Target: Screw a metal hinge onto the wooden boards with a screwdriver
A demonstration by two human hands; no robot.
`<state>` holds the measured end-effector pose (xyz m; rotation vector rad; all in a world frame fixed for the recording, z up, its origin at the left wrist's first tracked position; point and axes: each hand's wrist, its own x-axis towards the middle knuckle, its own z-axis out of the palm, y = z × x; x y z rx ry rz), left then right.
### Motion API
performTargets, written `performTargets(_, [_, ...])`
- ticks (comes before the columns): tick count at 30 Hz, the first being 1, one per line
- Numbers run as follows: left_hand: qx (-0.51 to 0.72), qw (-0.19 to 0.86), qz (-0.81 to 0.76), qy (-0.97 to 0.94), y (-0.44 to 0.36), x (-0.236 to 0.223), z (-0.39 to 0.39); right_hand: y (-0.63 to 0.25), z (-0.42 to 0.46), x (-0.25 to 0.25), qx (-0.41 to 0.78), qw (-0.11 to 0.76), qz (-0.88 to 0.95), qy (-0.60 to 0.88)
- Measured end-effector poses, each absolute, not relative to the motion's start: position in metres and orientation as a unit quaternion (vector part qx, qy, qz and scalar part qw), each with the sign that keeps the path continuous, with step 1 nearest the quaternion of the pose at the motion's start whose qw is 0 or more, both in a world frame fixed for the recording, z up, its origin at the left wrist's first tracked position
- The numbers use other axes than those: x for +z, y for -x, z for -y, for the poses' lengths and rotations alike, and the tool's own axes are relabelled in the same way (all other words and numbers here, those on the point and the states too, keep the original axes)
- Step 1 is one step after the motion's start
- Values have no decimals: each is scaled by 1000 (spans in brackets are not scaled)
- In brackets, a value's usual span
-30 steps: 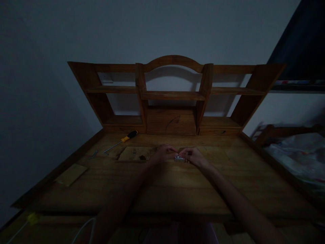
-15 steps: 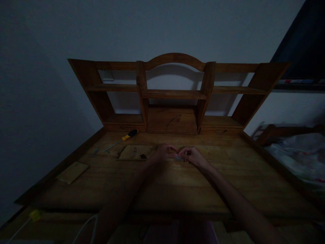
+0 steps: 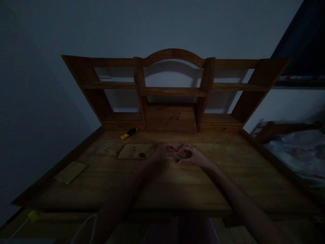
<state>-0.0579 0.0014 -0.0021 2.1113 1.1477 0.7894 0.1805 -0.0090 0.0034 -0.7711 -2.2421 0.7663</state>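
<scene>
My left hand and my right hand meet over the middle of the desk, fingers bent toward each other. Between their fingertips is a small shiny metal piece, whose kind is too dark and small to make out. Both hands appear closed on it, my right thumb below and its fingers above. Under them lies a long, thin wooden board with dark stains and a damaged patch on its left part.
On the left lie a yellow-and-black screwdriver, small metal pieces and a flat wooden piece. A wooden shelf unit stands at the back of the desk. A white cable hangs at the front left.
My right hand's fingers have shifted around the small metal piece, with the thumb now lower and more spread from the fingers. The view has moved slightly.
</scene>
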Motion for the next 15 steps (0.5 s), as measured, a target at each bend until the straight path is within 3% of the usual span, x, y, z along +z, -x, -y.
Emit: performTargets(15, [303, 315, -409, -801, 58, -4, -4, -180, 6, -1, 307, 322, 842, 306])
